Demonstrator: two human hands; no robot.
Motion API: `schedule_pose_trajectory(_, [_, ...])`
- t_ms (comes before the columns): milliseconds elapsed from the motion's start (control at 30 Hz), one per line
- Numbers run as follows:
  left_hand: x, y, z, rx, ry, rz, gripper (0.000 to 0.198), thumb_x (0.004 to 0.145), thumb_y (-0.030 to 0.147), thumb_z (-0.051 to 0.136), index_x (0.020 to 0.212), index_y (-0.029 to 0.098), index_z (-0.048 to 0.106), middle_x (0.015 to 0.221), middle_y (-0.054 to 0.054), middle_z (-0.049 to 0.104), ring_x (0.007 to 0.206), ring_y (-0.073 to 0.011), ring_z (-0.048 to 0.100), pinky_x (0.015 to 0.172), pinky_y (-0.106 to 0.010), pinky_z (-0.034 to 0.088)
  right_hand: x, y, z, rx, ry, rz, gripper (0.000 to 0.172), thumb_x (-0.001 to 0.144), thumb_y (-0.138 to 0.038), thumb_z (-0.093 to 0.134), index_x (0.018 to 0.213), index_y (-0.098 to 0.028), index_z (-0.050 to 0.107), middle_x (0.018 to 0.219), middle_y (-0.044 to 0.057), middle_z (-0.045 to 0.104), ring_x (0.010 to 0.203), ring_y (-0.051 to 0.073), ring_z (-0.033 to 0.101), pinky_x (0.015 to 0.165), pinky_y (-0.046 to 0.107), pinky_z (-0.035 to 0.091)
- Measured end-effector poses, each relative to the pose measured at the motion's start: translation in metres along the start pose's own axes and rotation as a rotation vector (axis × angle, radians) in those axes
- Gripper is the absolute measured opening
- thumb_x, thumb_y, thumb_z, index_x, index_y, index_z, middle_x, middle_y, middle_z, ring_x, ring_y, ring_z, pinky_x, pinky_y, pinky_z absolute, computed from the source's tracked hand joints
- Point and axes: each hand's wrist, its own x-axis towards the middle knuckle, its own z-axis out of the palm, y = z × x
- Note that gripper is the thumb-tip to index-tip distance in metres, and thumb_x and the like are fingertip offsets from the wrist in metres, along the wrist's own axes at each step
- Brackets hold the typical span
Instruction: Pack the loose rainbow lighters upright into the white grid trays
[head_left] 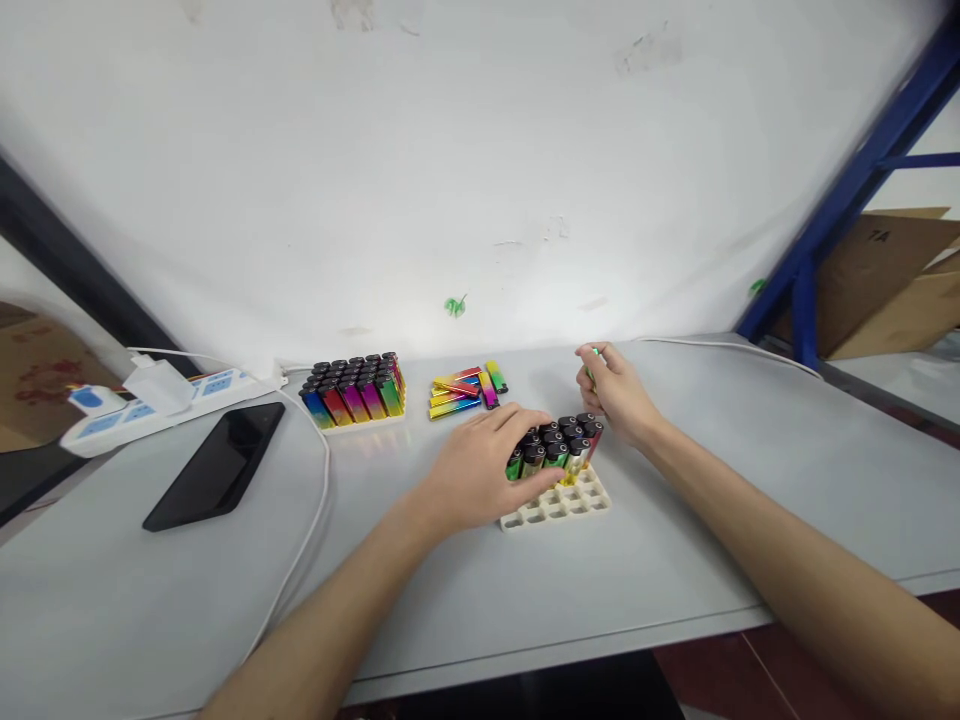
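A cream tray [556, 510] with rows of small slots stands in front of me. Black-topped, shiny coloured lighters [555, 452] fill its back rows, while the front slots hold none. My left hand [484, 470] clasps the left side of this group, thumb stretched along the front and fingers behind. Behind the tray and to its right, my right hand [611, 385] is raised with its fingers closed round a green lighter [592, 362], mostly hidden by the fingers. Loose coloured, shiny pieces [457, 392] lie in a small heap beyond my left hand.
A second tray [367, 424] packed with black-topped lighters stands at the back left. Farther left are a black phone [216, 465], a white power strip [176, 405] with a plugged-in charger, and a white cable [324, 490] crossing the table. A white wall [450, 200] rises behind.
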Motion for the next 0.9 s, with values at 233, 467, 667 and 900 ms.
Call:
schedule_pose_trajectory(233, [0.0,0.0007,-0.0009,0.011,-0.001,-0.003,0.039,0.088,0.043,0.061,0.122,0.024,0.053,0.114,-0.004,0.065,0.102,-0.0217,0.063,0.09,-0.038,0.05,-0.0042,0.0091,0.0092,-0.196,-0.096,0.066,0.043,0.086,-0.06,0.052,0.091,-0.018,0.062,0.06,-0.003,0.046,0.046,0.009,0.037,0.043,0.024,0.028])
schedule_pose_trajectory(467, [-0.0001,0.0014,-0.0008,0.009,-0.012,-0.005,0.036,0.089,0.042,0.059,0.121,0.025,0.052,0.114,-0.004,0.065,0.102,-0.0215,0.063,0.089,-0.037,0.05,-0.0068,0.0055,0.008,-0.176,-0.079,-0.038,0.048,0.086,-0.066,0.049,0.091,-0.021,0.063,0.05,-0.007,0.032,0.043,0.01,0.026,0.043,0.024,0.022])
schedule_pose_trajectory(667, [0.0,0.0017,-0.0014,0.006,-0.014,-0.007,0.037,0.089,0.042,0.059,0.122,0.024,0.052,0.115,-0.004,0.065,0.102,-0.0215,0.063,0.089,-0.037,0.05,-0.0037,0.0053,0.0054,-0.011,-0.133,0.045,0.05,0.087,-0.067,0.047,0.079,-0.019,0.061,0.05,-0.008,0.02,0.042,0.008,0.013,0.04,0.024,0.012])
schedule_pose_trajectory(900, [-0.0001,0.0015,-0.0018,0.011,-0.02,-0.005,0.036,0.089,0.041,0.059,0.121,0.024,0.052,0.114,-0.003,0.064,0.101,-0.0209,0.063,0.088,-0.036,0.05,-0.0056,0.0051,0.0086,0.073,-0.213,0.104,0.04,0.082,-0.061,0.061,0.081,-0.024,0.047,0.055,-0.006,0.041,0.042,0.007,0.025,0.039,0.02,0.017])
